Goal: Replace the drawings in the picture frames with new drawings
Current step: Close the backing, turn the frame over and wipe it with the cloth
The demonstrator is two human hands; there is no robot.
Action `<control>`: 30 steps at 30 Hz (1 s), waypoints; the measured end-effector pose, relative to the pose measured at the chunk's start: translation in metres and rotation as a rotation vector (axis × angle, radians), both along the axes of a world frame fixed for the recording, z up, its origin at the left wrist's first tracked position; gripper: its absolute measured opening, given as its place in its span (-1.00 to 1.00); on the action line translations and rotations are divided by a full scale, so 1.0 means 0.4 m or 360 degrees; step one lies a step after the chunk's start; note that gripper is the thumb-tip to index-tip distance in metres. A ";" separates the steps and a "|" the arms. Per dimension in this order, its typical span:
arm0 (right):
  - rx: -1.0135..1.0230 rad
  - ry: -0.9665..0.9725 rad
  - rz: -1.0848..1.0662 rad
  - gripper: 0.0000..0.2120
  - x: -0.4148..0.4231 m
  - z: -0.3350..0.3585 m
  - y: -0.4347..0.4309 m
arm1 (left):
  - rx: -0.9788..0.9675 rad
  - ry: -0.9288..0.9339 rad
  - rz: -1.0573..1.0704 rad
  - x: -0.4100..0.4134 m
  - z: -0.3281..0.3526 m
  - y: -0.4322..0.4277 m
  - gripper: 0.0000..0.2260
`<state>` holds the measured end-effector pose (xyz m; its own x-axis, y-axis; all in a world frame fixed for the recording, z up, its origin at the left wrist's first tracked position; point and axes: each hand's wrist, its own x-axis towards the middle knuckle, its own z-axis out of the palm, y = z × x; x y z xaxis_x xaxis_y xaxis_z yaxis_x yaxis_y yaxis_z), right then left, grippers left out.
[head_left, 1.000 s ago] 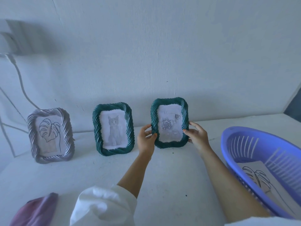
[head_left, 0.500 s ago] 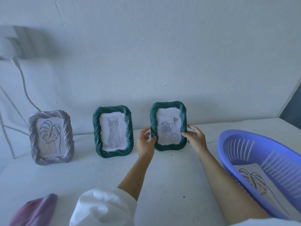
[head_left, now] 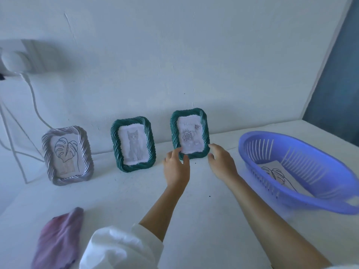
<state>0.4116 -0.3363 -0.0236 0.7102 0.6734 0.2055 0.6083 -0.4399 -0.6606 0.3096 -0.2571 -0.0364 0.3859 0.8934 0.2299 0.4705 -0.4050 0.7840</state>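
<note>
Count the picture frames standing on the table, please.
3. A silver frame at left, a green cat frame in the middle, a green rose frame at right between the left hand and right hand. None looks hidden.
</note>
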 end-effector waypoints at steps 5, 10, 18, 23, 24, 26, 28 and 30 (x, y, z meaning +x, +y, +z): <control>-0.0235 -0.0291 -0.0096 -0.63 0.014 0.074 -0.146 | 0.0028 0.0158 -0.0151 -0.003 0.015 -0.120 -0.67; -0.0536 -0.0211 -0.0067 -0.73 0.076 0.072 -0.274 | -0.0181 0.0351 -0.0301 0.031 -0.002 -0.220 -0.69; -0.0599 -0.0134 0.0325 -0.58 0.153 0.056 -0.376 | -0.0472 0.0749 -0.0209 0.142 -0.068 -0.383 -0.65; -0.0596 -0.0108 0.0410 -0.57 0.171 0.041 -0.379 | -0.0534 0.0764 -0.0068 0.191 -0.063 -0.439 -0.62; -0.0584 -0.0113 0.0423 -0.58 0.174 0.036 -0.379 | -0.0580 0.0737 -0.0039 0.199 -0.060 -0.441 -0.62; -0.0572 -0.0136 0.0450 -0.59 0.174 0.031 -0.379 | -0.0702 0.0668 0.0013 0.212 -0.056 -0.439 -0.61; -0.0579 -0.0162 0.0465 -0.60 0.171 0.032 -0.379 | -0.0856 0.0568 0.0052 0.219 -0.052 -0.434 -0.58; -0.0580 -0.0192 0.0472 -0.60 0.169 0.033 -0.378 | -0.1024 0.0402 0.0084 0.220 -0.045 -0.429 -0.56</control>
